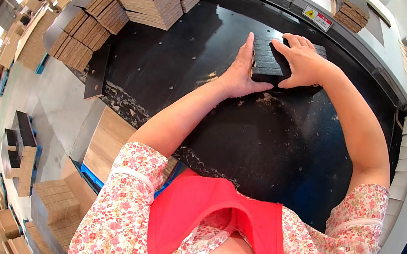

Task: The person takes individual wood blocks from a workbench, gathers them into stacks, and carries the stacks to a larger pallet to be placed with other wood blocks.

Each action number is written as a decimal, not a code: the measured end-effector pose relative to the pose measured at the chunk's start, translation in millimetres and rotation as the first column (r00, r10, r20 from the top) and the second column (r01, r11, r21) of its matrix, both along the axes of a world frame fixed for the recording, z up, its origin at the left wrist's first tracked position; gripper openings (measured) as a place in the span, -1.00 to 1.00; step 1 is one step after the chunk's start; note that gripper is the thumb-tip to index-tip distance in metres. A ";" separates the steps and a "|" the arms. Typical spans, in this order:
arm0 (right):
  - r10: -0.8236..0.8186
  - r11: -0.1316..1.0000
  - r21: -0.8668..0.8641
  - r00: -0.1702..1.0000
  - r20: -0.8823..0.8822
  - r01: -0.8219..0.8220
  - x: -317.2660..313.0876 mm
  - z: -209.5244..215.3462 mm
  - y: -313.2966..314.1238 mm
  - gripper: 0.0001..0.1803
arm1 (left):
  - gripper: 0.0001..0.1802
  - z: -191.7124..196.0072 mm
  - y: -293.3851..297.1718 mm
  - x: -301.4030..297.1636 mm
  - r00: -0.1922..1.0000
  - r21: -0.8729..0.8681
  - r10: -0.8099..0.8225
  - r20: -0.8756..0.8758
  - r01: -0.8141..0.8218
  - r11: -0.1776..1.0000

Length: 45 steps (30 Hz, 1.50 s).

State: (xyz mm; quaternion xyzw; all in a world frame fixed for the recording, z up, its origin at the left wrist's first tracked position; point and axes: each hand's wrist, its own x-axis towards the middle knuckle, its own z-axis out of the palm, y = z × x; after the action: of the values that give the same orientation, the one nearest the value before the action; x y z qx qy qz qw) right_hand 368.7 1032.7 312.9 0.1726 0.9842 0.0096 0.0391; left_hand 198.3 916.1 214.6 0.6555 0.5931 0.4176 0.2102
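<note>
A small stack of narrow black boards [267, 66] lies on the black worktop between my hands, its layered edges facing up and toward me. My left hand [240, 75] presses along the stack's left side, with the fingers stretched away from me and the thumb across the near edge. On the other side, my right hand [304, 63] curves over the right part, its thumb at the near right corner. The right palm and fingers hide part of the boards. Both hands hold the stack between them.
The black worktop [170, 67] has wood dust and small round holes. Large stacks of chipboard panels [149, 0] stand at the far left. A white machine beam [269, 0] with a warning label crosses behind. More boards [350, 9] rest beyond it. Cut panels [54, 199] stand at lower left.
</note>
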 end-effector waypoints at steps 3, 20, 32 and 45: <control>-0.016 1.000 -0.005 0.998 -0.063 0.016 7.3 -0.6 -2.6 0.14 | 0.50 4.7 1.8 -3.8 0.997 0.031 -0.075 0.031 0.074 0.997; -0.530 0.732 -0.643 0.406 -0.745 -0.225 109.8 -52.0 3.2 0.23 | 0.31 68.0 87.0 84.9 0.740 0.230 -0.412 0.531 0.342 0.911; -0.531 0.764 -0.632 0.426 -0.732 -0.133 134.8 -48.4 -2.8 0.30 | 0.35 56.7 87.5 105.6 0.691 0.225 -0.488 0.533 0.440 0.869; -0.424 0.897 -0.437 0.425 -0.800 0.072 151.8 -45.0 -1.3 0.22 | -0.16 63.2 71.3 128.3 0.587 0.127 -0.443 0.678 0.500 0.857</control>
State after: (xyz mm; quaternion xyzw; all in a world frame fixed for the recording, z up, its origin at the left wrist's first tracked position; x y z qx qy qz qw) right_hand 520.5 1031.4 267.9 0.2885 0.8096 -0.2550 -0.4431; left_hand 326.6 987.4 277.8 0.5781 0.2926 0.5353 0.5418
